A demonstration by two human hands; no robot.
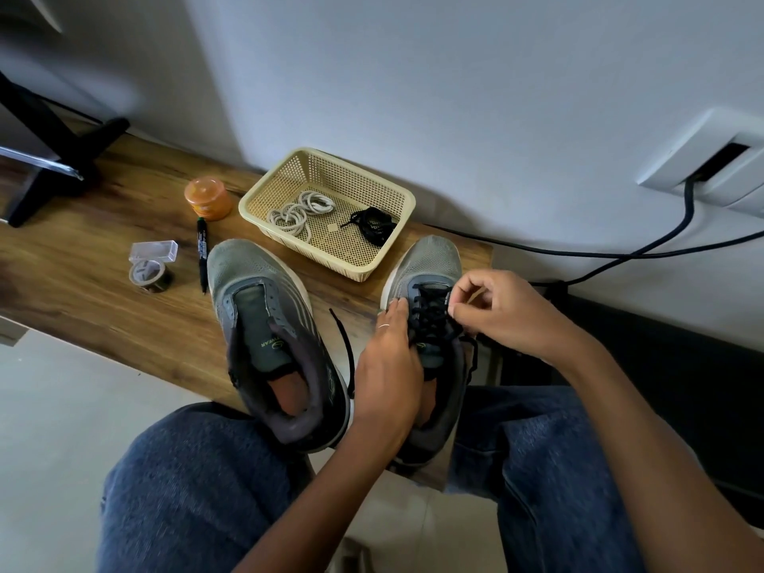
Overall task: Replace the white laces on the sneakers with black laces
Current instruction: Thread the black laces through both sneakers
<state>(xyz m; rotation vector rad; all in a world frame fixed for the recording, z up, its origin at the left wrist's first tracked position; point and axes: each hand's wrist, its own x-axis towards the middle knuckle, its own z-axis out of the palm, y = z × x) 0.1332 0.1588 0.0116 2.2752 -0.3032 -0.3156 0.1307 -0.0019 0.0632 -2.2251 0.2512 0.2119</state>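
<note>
from the head view, your left hand (386, 366) lies flat with straight fingers on the right sneaker (430, 291), steadying it at the table (82, 275) edge. your right hand (504, 308) pinches the black lace (430, 314) threaded through its eyelets. the left sneaker (264, 324) sits beside it unlaced. white laces (297, 210) and a spare black lace (372, 225) lie in the basket (330, 159).

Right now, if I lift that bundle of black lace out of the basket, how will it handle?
The black lace looks soft and thin, so it would probably hang limp and feel very light. It lies loosely bunched, so it may unravel as it rises. The basket has mesh walls, so a lace tip might snag.
</note>
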